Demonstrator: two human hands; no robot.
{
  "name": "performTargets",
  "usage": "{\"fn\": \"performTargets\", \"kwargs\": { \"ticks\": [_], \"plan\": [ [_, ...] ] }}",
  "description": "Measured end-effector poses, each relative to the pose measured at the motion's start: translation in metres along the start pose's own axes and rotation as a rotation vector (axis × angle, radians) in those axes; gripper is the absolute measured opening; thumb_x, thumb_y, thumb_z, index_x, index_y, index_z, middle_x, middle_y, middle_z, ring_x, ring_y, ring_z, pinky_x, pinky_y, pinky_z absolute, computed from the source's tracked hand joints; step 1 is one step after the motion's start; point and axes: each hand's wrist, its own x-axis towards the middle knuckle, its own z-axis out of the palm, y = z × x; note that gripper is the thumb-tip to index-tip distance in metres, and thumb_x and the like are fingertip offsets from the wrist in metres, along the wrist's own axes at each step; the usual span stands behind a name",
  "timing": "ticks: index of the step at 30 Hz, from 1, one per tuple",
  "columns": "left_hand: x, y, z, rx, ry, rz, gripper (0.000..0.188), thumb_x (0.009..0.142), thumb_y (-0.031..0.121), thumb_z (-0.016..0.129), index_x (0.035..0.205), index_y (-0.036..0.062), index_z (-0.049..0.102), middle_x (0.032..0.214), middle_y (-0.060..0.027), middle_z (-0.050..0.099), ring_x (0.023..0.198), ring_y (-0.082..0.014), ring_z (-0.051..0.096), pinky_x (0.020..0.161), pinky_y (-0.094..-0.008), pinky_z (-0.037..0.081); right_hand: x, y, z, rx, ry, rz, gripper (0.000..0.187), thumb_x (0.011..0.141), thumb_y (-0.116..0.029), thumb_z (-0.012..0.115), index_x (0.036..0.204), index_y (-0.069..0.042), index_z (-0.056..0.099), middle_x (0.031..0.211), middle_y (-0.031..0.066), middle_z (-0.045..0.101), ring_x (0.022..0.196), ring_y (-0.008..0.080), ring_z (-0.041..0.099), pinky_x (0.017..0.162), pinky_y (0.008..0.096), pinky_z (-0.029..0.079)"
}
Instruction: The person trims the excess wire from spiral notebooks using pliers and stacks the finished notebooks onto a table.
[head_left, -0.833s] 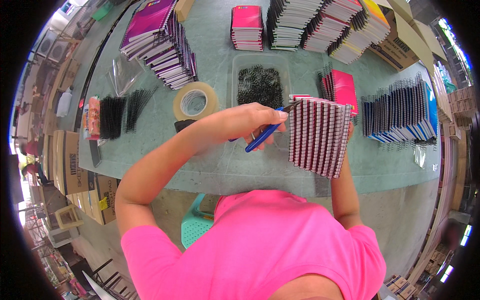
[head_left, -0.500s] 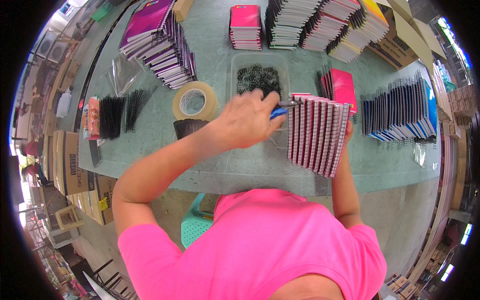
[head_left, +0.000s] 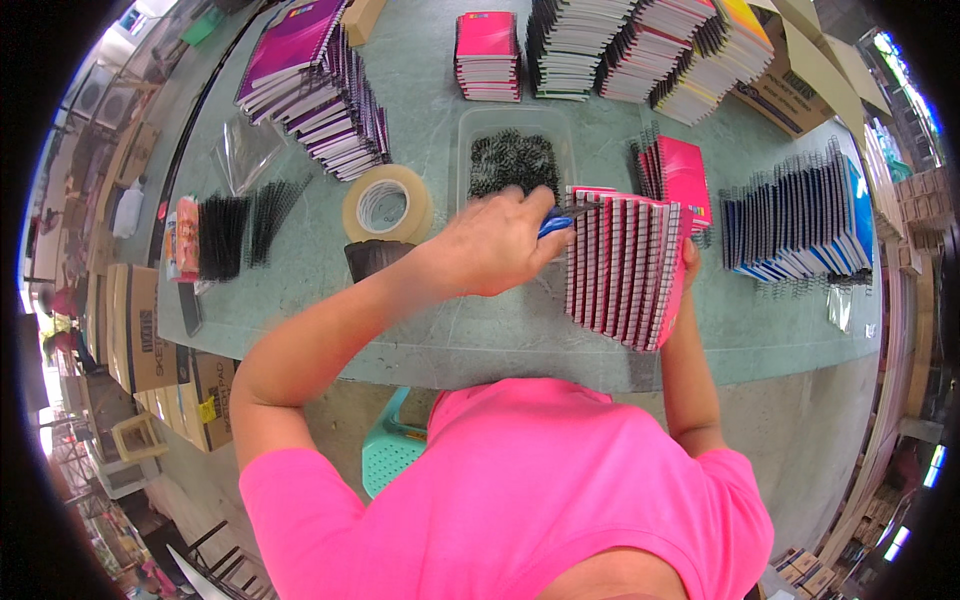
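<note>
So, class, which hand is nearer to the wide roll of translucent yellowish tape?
Left. The left hand is just right of the roll; the right hand is farther right, at the right edge of the pink spiral-bound notebooks.

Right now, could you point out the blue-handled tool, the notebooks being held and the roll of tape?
Blue-handled tool (head_left: 553, 224): head view, on its blue handle.
Held notebooks (head_left: 620, 266): head view, amid their spiral-bound edges.
Roll of tape (head_left: 421, 205): head view, on the tape, right of its core.
</note>
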Motion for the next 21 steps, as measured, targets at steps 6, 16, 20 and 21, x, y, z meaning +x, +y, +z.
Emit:
{"fn": "performTargets", "kwargs": {
  "ticks": [6,16,20,21],
  "plan": [
    [0.007,-0.007,-0.016,-0.443,-0.501,-0.25,0.05,0.086,0.048,0.04,0.092,0.0006,0.056,0.074,-0.0124,0.058,0.07,-0.0207,0.059,0.061,-0.033,0.047,-0.003,-0.005,-0.013,-0.073,0.031,0.017,0.061,0.067,-0.037,0.065,0.11,0.003,0.05,0.101,0.015,0.059,0.088,0.026,0.059,0.08,0.0387,0.049],
    [0.001,0.011,0.003,0.294,0.21,0.194,0.051,0.088,0.048,0.036,0.081,-0.0003,0.051,0.071,-0.0207,0.053,0.074,-0.0357,0.056,0.067,-0.0432,0.042,-0.007,-0.001,0.0,-0.074,0.117,0.006,0.063,0.065,-0.035,0.067,0.112,0.003,0.048,0.101,0.0151,0.059,0.086,0.0262,0.06,0.078,0.0379,0.049],
    [0.002,0.017,-0.021,-0.257,-0.386,-0.125,0.05,0.088,0.047,0.038,0.085,-0.001,0.053,0.074,-0.0182,0.056,0.072,-0.0299,0.059,0.065,-0.0376,0.047,-0.007,-0.005,-0.002,-0.078,0.12,0.025,0.065,0.064,-0.036,0.068,0.112,0.003,0.048,0.101,0.0155,0.059,0.087,0.0263,0.059,0.078,0.0378,0.049],
    [0.003,0.017,-0.02,-0.476,-0.457,-0.197,0.051,0.088,0.047,0.038,0.086,-0.0012,0.054,0.074,-0.0174,0.057,0.072,-0.0284,0.06,0.064,-0.0359,0.048,-0.007,-0.006,-0.005,-0.072,0.12,0.028,0.066,0.063,-0.036,0.068,0.112,0.003,0.047,0.101,0.0158,0.059,0.087,0.0263,0.059,0.079,0.0377,0.049]
  ]
}}
